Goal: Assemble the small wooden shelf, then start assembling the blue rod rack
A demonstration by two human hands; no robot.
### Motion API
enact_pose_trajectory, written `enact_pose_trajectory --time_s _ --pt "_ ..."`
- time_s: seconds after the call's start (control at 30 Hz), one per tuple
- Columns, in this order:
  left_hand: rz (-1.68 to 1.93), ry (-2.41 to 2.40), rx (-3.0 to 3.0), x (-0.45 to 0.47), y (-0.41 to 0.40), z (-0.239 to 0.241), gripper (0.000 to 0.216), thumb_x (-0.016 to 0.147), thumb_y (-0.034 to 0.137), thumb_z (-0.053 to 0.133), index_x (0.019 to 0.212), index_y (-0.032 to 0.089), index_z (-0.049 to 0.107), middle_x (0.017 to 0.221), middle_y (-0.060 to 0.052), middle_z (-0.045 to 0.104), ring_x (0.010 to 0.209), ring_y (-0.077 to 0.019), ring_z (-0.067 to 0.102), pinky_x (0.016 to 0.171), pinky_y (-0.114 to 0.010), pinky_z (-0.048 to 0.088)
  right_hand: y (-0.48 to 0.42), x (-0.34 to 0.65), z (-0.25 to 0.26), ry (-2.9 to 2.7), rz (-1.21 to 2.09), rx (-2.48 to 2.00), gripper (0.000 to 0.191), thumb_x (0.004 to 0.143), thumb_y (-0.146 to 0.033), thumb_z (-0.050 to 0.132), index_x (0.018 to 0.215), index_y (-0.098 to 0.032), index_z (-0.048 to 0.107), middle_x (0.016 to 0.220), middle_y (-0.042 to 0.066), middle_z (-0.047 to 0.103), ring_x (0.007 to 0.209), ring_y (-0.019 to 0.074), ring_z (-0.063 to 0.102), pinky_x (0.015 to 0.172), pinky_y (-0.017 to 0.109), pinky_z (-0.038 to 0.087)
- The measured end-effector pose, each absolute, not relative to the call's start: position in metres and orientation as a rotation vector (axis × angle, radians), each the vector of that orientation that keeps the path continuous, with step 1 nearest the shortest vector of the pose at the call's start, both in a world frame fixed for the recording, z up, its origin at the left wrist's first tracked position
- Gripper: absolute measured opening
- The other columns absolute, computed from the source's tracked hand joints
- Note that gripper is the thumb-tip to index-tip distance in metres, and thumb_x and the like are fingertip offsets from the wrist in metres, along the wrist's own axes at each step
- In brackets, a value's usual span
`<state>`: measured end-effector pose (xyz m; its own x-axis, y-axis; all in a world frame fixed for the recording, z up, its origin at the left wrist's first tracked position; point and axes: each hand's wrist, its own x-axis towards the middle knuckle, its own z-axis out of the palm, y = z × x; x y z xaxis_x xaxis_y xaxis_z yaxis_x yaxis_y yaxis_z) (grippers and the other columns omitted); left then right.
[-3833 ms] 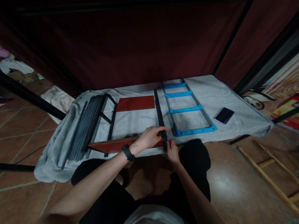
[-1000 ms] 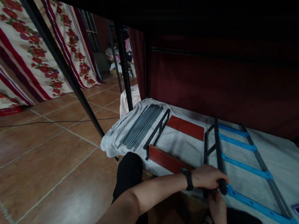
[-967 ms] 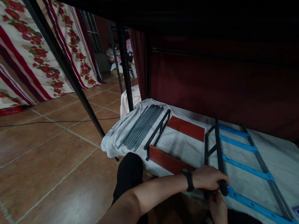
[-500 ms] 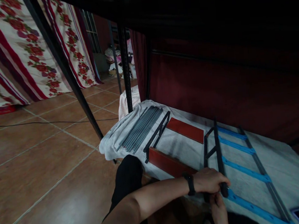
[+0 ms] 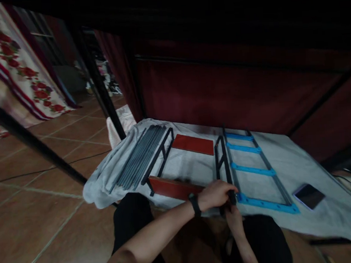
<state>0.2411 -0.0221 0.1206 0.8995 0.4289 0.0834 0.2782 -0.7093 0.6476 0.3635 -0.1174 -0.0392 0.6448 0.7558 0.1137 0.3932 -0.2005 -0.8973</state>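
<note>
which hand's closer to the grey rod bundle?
Left. The left hand is at the near end of the right-side black frame, well to the right of the grey rod bundle. The right hand is farther right and closer to the body.

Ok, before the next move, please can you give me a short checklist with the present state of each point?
1. Left hand grips near end of right black frame: ok.
2. Right hand has a sure hold: cannot tell; its fingertips are hidden under the left hand.
3. Front red board fastened at both ends: cannot tell; its right end is hidden.
4. Free room beside the held frame: not ok, perhaps; the blue-runged rack lies close on its right.
5. Phone away from the hands: ok, right of the rack.
6. Grey rods gathered: ok, side by side on the left.
</note>
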Motion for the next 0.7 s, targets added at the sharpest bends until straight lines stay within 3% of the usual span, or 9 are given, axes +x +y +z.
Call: enact_pose_trajectory --time_s 0.2,0.4,0.7 --pt "0.289 0.542 2.282 0.245 -0.01 0.129 0.052 0.074 0.003 0.051 0.117 0.023 0.072 0.116 -0.003 0.074 0.103 -0.0187 0.068 0.092 -0.027 0.05 -0.123 0.367 -0.047 -0.765 0.598 -1.714 0.025 0.071 -0.04 0.054 0.075 -0.018 0.065 0.072 0.005 0.069 0.071 0.0208 0.063 0.068 0.032 0.051" --pt "0.232 0.589 2.209 0.249 -0.007 0.124 0.047 0.074 0.007 0.057 0.116 0.022 0.073 0.103 -0.001 0.077 0.095 -0.0182 0.07 0.085 -0.024 0.052 -0.126 0.36 -0.051 -0.713 0.603 -1.704 0.012 0.077 -0.028 0.053 0.077 -0.02 0.062 0.074 0.002 0.067 0.074 0.0192 0.062 0.071 0.03 0.049" --pt "0.199 0.663 2.111 0.253 -0.009 0.125 0.045 0.073 0.012 0.056 0.114 0.018 0.073 0.098 -0.002 0.078 0.087 -0.017 0.071 0.077 -0.023 0.054 -0.127 0.35 -0.048 -0.723 0.574 -1.744 0.02 0.08 -0.012 0.047 0.086 -0.019 0.065 0.09 0.006 0.07 0.084 0.0189 0.063 0.081 0.03 0.048"
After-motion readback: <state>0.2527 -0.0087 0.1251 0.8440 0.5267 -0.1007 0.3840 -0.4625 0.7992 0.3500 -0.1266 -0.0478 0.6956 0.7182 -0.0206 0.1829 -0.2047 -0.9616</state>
